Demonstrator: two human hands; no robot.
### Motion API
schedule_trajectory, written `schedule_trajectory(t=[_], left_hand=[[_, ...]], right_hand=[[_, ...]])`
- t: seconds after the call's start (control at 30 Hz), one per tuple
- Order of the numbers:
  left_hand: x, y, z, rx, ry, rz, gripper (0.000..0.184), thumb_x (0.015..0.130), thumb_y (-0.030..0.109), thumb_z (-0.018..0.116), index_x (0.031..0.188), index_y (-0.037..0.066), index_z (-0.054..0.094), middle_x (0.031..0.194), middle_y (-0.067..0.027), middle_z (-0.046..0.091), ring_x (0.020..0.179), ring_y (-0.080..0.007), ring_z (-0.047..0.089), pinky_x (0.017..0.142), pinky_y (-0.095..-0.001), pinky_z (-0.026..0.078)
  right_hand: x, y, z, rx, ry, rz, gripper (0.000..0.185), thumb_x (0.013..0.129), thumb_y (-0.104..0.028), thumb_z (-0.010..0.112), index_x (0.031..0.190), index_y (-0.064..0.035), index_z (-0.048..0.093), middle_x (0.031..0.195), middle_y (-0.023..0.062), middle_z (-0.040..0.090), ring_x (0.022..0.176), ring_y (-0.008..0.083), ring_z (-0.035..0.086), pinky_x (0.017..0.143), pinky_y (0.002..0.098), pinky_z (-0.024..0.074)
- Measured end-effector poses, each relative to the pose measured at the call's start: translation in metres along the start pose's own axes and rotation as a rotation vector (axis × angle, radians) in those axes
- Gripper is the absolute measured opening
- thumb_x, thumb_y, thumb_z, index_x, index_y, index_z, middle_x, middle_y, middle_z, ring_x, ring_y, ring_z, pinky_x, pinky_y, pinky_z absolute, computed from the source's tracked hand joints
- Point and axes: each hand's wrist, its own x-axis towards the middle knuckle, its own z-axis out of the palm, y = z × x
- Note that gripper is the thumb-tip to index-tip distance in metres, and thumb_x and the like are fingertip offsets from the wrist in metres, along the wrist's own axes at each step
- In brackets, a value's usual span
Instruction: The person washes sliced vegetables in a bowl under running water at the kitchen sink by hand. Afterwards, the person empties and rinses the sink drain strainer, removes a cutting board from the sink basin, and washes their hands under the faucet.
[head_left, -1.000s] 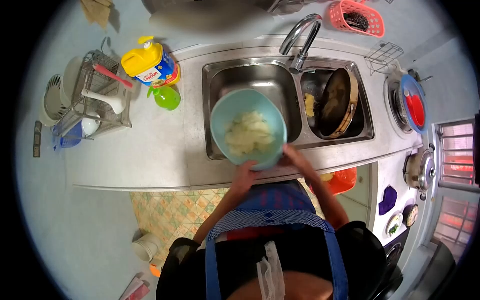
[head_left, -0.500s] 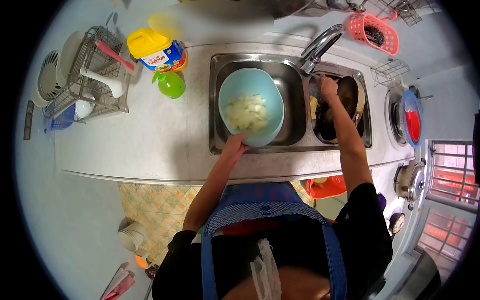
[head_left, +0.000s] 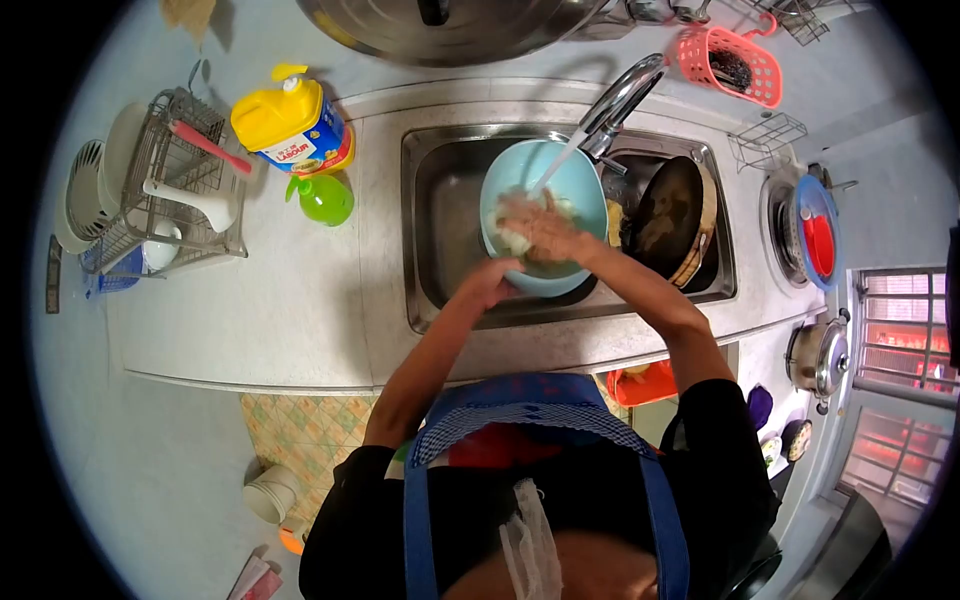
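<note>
A light blue bowl point(head_left: 505, 180) with pale, wet pieces point(head_left: 516, 240) in it sits in the steel sink point(head_left: 440, 290), near the divider. My left hand point(head_left: 488, 281) grips the bowl's near rim. Over the pieces inside the bowl is my right hand point(head_left: 548, 232), blurred by motion, with its fingers apart. A stream of water runs from the faucet point(head_left: 615, 105) into the bowl beside my right hand. The fingertips are partly lost in the blur and water.
A dark pan point(head_left: 672, 220) leans in the right basin beside a yellow sponge-like item. On the counter's left stand a yellow detergent jug point(head_left: 292, 125), a green bottle point(head_left: 325, 200) and a dish rack point(head_left: 190, 190). A pink basket point(head_left: 730, 65) hangs behind the faucet.
The bowl has shifted right, under the faucet. My right hand has gone from the bowl's rim to the faucet's base, then into the bowl. Water now runs.
</note>
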Motion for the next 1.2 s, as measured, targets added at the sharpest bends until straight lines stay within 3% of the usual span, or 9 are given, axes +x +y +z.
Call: schedule_trajectory(t=[0.27,0.47,0.57,0.6,0.73,0.8,0.93,1.1,1.2], left_hand=[[-0.012,0.014,-0.005,-0.074,0.046,0.058,0.03,0.075,0.01,0.054,0.103,0.0,0.047,0.093,-0.0086,0.053,0.081,-0.0194,0.056,0.075,-0.0359,0.049],[-0.011,0.017,-0.01,-0.044,0.052,0.033,0.035,0.074,0.01,0.054,0.106,-0.001,0.046,0.096,-0.0096,0.052,0.082,-0.0196,0.056,0.078,-0.0368,0.048],[-0.018,0.017,-0.007,-0.007,0.035,0.031,0.034,0.074,0.01,0.055,0.104,-0.002,0.047,0.096,-0.0101,0.053,0.083,-0.0205,0.056,0.077,-0.0372,0.049],[-0.022,0.018,-0.004,-0.014,0.047,0.047,0.032,0.074,0.01,0.055,0.103,-0.002,0.047,0.095,-0.0102,0.053,0.084,-0.0209,0.056,0.076,-0.0373,0.05],[-0.028,0.02,-0.001,0.023,0.089,0.088,0.03,0.074,0.01,0.056,0.1,-0.003,0.049,0.093,-0.0101,0.053,0.084,-0.021,0.056,0.072,-0.037,0.051],[-0.033,0.021,0.005,-0.025,0.111,0.103,0.03,0.073,0.01,0.055,0.1,-0.003,0.05,0.092,-0.0094,0.054,0.084,-0.0202,0.056,0.07,-0.0372,0.051],[-0.024,0.022,-0.007,0.023,0.072,0.055,0.03,0.073,0.01,0.055,0.099,-0.002,0.05,0.091,-0.0083,0.054,0.083,-0.0196,0.056,0.069,-0.0369,0.051],[-0.015,0.012,-0.005,-0.013,0.04,0.032,0.032,0.072,0.009,0.055,0.102,-0.001,0.048,0.094,-0.0084,0.053,0.086,-0.0201,0.056,0.075,-0.0361,0.049],[-0.027,0.01,0.0,-0.105,0.007,0.018,0.035,0.072,0.008,0.055,0.104,-0.001,0.047,0.098,-0.0093,0.052,0.087,-0.0209,0.056,0.077,-0.0364,0.049]], right_hand=[[0.028,0.061,0.023,0.432,-0.409,0.757,0.047,0.078,-0.027,0.055,0.123,-0.0182,0.045,0.114,0.0224,0.051,0.111,0.0381,0.046,0.094,0.0375,0.0372],[0.015,-0.019,-0.016,0.332,-0.031,0.017,0.045,0.08,-0.021,0.055,0.123,-0.0213,0.043,0.135,0.0198,0.026,0.125,0.0379,0.027,0.099,0.0421,0.0313],[0.026,-0.003,-0.025,-0.096,-0.199,0.249,0.039,0.079,-0.022,0.052,0.117,-0.0226,0.046,0.141,0.018,0.011,0.128,0.0359,0.02,0.099,0.0454,0.0285],[0.022,0.027,0.021,-0.142,0.153,0.115,0.034,0.078,-0.019,0.05,0.112,-0.0201,0.048,0.128,0.0246,0.036,0.117,0.0365,0.039,0.09,0.0462,0.0371],[0.031,0.048,0.016,0.424,-0.183,0.656,0.029,0.078,-0.02,0.049,0.107,-0.0175,0.049,0.101,0.0168,0.058,0.095,0.0362,0.055,0.076,0.0461,0.045],[0.026,0.056,0.034,0.405,0.124,0.697,0.039,0.076,-0.036,0.056,0.111,-0.0168,0.054,0.085,0.0207,0.06,0.081,0.0342,0.059,0.073,0.0349,0.0455],[0.013,0.059,0.038,0.181,-0.376,0.564,0.044,0.075,-0.033,0.059,0.115,-0.0159,0.049,0.105,0.0212,0.055,0.094,0.0345,0.054,0.081,0.0371,0.0437],[0.008,-0.018,-0.003,0.334,-0.01,0.083,0.057,0.072,-0.01,0.059,0.123,-0.0234,0.038,0.133,0.0167,0.032,0.123,0.0362,0.026,0.097,0.0432,0.0332],[0.019,0.0,-0.003,-0.011,-0.067,0.216,0.05,0.076,-0.008,0.051,0.122,-0.0229,0.041,0.128,0.0212,0.037,0.103,0.0367,0.05,0.086,0.0418,0.0428]])
